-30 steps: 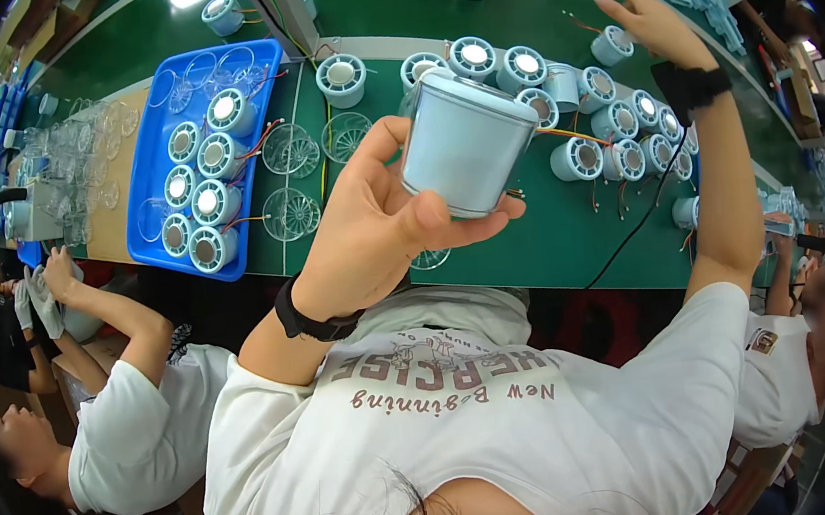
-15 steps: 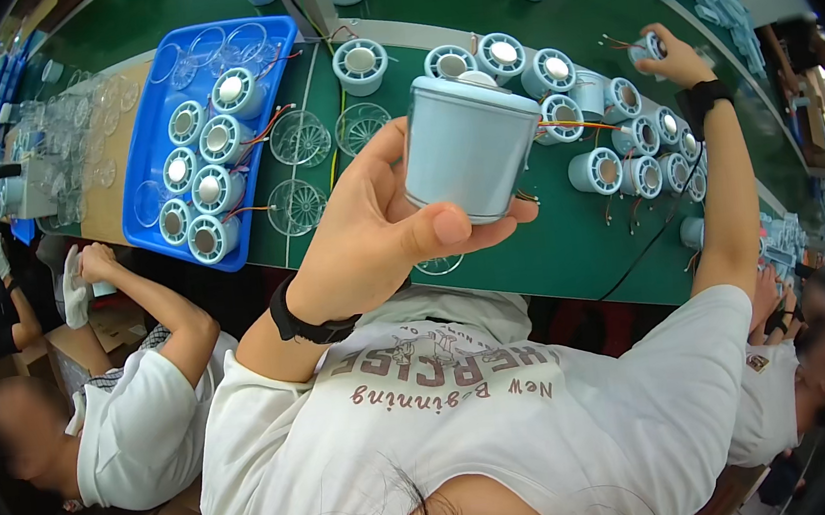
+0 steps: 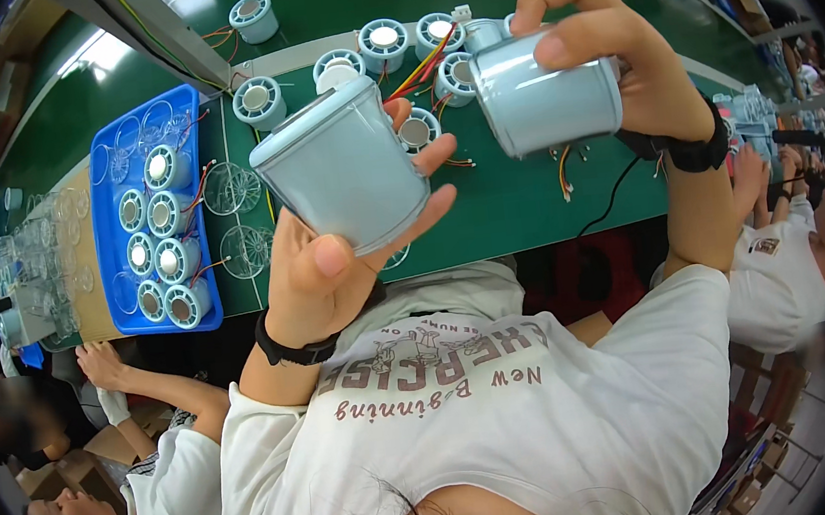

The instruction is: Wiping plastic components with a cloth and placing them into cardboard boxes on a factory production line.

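My left hand (image 3: 297, 288) cradles a light blue cup-shaped housing (image 3: 348, 169), tilted, with the thumb in front and the other fingers spread along its right side. Its upper end carries a white round part (image 3: 340, 74). To the right, my right hand (image 3: 637, 53) grips a second light blue housing (image 3: 545, 98) from above, thumb and fingers round its upper right side. Red and yellow wires (image 3: 421, 74) show between the two housings. Behind them on the green bench (image 3: 518, 208) stand several light blue units with slotted rings and metal discs, such as one unit (image 3: 384, 43).
At left, a blue tray (image 3: 121, 310) holds several similar units and clear plastic rings. Clear slotted discs (image 3: 246, 252) lie beside it. A metal post (image 3: 158, 33) rises behind the tray. A black cable (image 3: 612, 198) crosses the bench at right. Co-workers sit on both sides.
My right hand has come in from the far right and now holds a housing close to the left one. The left hand's housing has shifted left and tilted. The view has turned.
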A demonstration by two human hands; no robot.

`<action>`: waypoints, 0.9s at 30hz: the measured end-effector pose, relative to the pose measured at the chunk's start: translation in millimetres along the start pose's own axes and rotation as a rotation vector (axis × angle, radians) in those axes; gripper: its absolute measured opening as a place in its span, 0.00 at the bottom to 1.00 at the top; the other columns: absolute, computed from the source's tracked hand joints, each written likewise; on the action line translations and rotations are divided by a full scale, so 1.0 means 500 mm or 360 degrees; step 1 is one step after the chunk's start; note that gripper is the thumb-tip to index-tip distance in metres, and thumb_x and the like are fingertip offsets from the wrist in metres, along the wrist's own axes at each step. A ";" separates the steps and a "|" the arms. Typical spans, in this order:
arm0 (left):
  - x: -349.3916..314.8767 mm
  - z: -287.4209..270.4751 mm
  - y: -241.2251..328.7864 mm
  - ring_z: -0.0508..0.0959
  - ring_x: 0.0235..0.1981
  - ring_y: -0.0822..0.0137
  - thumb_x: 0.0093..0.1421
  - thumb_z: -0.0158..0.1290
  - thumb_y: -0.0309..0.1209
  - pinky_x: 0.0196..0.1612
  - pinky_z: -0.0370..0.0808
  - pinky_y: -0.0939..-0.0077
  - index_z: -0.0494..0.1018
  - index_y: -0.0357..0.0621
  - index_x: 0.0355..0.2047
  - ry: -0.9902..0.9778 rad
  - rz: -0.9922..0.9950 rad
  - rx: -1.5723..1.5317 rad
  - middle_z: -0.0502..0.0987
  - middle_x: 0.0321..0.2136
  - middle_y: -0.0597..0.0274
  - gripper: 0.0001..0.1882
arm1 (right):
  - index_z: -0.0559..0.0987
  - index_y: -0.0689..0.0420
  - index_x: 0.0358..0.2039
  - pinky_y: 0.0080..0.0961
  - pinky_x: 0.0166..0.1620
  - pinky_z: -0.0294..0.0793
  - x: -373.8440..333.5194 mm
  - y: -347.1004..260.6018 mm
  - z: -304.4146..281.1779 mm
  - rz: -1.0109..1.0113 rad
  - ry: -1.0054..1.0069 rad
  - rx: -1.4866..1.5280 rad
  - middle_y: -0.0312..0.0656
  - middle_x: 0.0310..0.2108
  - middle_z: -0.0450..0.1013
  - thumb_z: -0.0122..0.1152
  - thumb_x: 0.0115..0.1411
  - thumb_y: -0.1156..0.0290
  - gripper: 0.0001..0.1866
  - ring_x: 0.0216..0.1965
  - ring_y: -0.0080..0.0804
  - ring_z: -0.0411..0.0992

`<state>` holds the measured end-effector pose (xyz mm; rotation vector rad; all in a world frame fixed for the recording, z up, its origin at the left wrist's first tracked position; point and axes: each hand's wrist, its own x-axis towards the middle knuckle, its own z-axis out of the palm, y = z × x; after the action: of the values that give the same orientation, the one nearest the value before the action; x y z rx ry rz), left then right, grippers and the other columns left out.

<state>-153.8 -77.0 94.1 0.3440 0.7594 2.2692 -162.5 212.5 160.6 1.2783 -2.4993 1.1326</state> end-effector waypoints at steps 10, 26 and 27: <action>-0.001 0.031 -0.020 0.52 0.65 0.35 0.39 0.71 0.49 0.59 0.59 0.32 0.47 0.46 0.66 -0.0128 -0.0349 -0.0175 0.44 0.67 0.42 0.60 | 0.76 0.51 0.44 0.27 0.38 0.78 -0.096 -0.072 0.090 0.0087 0.0254 -0.0304 0.51 0.50 0.66 0.67 0.45 0.85 0.25 0.42 0.40 0.73; -0.012 0.012 -0.076 0.73 0.52 0.61 0.37 0.74 0.38 0.56 0.68 0.65 0.62 0.27 0.55 0.0006 -0.0192 0.0834 0.68 0.54 0.49 0.48 | 0.71 0.65 0.51 0.37 0.43 0.74 -0.581 -0.031 0.123 0.2892 0.0874 -0.1165 0.50 0.33 0.76 0.74 0.40 0.61 0.38 0.38 0.48 0.76; -0.013 0.012 -0.080 0.72 0.52 0.63 0.38 0.73 0.35 0.55 0.68 0.67 0.63 0.28 0.55 0.0008 -0.0224 0.0845 0.68 0.54 0.50 0.47 | 0.71 0.65 0.51 0.37 0.43 0.74 -0.582 -0.025 0.120 0.2889 0.0872 -0.1160 0.50 0.33 0.76 0.74 0.40 0.61 0.38 0.38 0.48 0.76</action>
<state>-124.8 -55.9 74.4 0.5095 1.3444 1.9111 45.7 357.8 5.6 -1.5305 -2.5830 0.2582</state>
